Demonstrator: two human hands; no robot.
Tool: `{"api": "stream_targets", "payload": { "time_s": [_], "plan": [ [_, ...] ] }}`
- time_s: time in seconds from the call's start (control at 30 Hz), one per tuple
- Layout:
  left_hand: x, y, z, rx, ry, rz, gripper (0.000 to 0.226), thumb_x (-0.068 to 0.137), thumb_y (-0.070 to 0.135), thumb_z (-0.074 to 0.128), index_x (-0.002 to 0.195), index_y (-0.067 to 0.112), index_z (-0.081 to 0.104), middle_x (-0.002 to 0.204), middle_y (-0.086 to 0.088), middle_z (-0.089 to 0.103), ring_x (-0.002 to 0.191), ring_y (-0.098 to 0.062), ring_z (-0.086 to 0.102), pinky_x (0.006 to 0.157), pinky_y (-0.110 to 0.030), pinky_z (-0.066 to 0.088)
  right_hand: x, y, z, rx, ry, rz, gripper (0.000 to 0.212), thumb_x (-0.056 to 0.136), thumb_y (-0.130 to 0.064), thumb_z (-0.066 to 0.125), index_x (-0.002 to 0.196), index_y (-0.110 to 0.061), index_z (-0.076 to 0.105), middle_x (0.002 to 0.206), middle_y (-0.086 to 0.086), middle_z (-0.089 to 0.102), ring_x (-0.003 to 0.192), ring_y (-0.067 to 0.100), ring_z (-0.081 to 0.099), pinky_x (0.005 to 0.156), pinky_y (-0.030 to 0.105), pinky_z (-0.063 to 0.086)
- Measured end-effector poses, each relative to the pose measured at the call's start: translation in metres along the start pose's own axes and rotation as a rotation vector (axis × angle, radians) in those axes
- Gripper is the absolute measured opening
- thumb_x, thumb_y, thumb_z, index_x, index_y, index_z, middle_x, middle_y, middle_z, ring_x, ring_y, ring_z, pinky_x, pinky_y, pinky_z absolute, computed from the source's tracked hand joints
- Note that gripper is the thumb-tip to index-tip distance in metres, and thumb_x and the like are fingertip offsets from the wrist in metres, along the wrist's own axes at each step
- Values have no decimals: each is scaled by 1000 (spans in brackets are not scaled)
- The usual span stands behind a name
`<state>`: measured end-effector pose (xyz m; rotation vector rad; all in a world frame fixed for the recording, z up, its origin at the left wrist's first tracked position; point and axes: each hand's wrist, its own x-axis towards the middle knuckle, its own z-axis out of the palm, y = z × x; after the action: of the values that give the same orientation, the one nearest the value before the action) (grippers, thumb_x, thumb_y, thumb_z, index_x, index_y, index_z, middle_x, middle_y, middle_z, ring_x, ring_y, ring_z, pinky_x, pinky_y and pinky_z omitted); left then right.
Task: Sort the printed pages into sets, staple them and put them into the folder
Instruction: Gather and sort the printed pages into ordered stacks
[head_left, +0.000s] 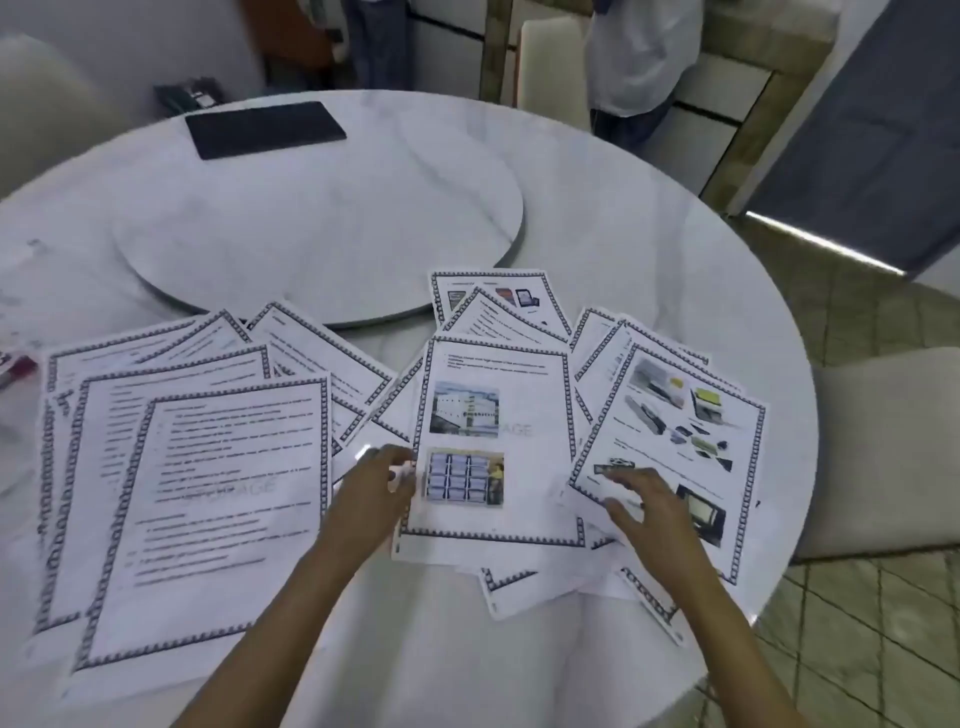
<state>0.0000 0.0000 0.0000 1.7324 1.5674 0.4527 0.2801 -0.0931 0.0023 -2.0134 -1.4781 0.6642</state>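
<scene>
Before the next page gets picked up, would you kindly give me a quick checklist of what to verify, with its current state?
1. Left hand on the edge of the middle page: ok.
2. Right hand free, fingers spread over the right-hand page: ok.
3. Pages in separate sets: not ok, they overlap in loose fans.
4. Page order readable: cannot tell, text blurred.
5. Black folder clear of papers: ok.
6. Stapler located: cannot tell.

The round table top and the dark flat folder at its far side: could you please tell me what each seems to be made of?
Round table top: probably marble or a marble-look stone, white with faint grey veins and a soft sheen; the raised turntable looks the same.
Folder: matte black, thin and flat with rounded corners, perhaps plastic or leatherette; too blurred to tell.
</scene>
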Motion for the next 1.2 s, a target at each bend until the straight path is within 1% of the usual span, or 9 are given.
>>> {"api": "stream_targets", "payload": {
  "time_s": [0.13, 0.27, 0.4, 0.6, 0.83, 0.97, 1.03, 1.1, 1.2],
  "plan": [
    [17, 8, 9, -2, 110, -115, 39, 92, 20, 53, 129, 8, 49, 125, -14, 55, 106, -26, 58, 84, -27, 40, 22, 19, -8, -46, 72, 5, 27, 89, -6, 56, 115, -12, 59, 111, 1, 51, 100, 22, 54, 85, 29, 43],
    [21, 12, 24, 109, 153, -200, 49, 87, 25, 60, 129, 4, 46, 124, -18, 52, 110, -32, 53, 84, -37, 42, 32, 42, -15, -128, 120, 30, 35, 87, -7, 59, 122, -6, 56, 125, 14, 51, 116, 27, 46, 85, 12, 28],
    [23, 22, 33, 232, 197, -242, 55, 83, 27, 66, 127, 0, 45, 124, -22, 47, 114, -37, 48, 87, -45, 42, 42, 59, -16, -181, 74, 19, 40, 86, -9, 62, 125, -4, 55, 128, 16, 49, 122, 30, 41, 94, 22, 29],
    [21, 25, 40, 276, 241, -288, 52, 83, 24, 65, 126, 4, 46, 122, -18, 47, 111, -34, 49, 85, -44, 43, 46, 70, -14, -255, 35, -52, 41, 86, -12, 62, 125, -2, 55, 129, 20, 49, 120, 34, 41, 98, 32, 35],
    [20, 24, 42, 210, 287, -373, 39, 80, 29, 67, 115, 13, 55, 109, -8, 60, 101, -28, 58, 90, -41, 39, 48, 76, -24, -224, -39, -102, 42, 86, -10, 63, 126, -2, 54, 131, 18, 46, 125, 29, 37, 97, 24, 36],
    [18, 25, 41, 78, 307, -330, 34, 84, 21, 64, 113, 8, 55, 105, -9, 59, 88, -24, 55, 75, -33, 42, 51, 78, -27, -209, -63, -114, 41, 84, -8, 64, 123, -1, 56, 128, 19, 48, 122, 32, 40, 99, 41, 45],
    [16, 28, 40, -45, 313, -326, 28, 86, 18, 62, 110, 5, 53, 98, -9, 58, 88, -24, 54, 73, -30, 38, 51, 78, -28, -207, -70, -115, 41, 83, -7, 65, 122, -1, 57, 127, 20, 48, 121, 32, 40, 97, 43, 46],
    [13, 31, 38, -161, 302, -361, 29, 89, 17, 58, 113, 2, 51, 96, -6, 53, 88, -22, 50, 74, -27, 34, 51, 78, -29, -204, -74, -126, 41, 82, -6, 65, 122, -1, 58, 127, 20, 48, 122, 33, 39, 96, 37, 45],
    [10, 28, 38, -271, 253, -441, 39, 91, 22, 55, 126, 6, 48, 103, -2, 48, 94, -18, 46, 81, -27, 36, 52, 79, -31, -211, -78, -128, 41, 82, -6, 66, 121, -2, 58, 127, 18, 49, 123, 30, 38, 95, 25, 33]
  ]
}}
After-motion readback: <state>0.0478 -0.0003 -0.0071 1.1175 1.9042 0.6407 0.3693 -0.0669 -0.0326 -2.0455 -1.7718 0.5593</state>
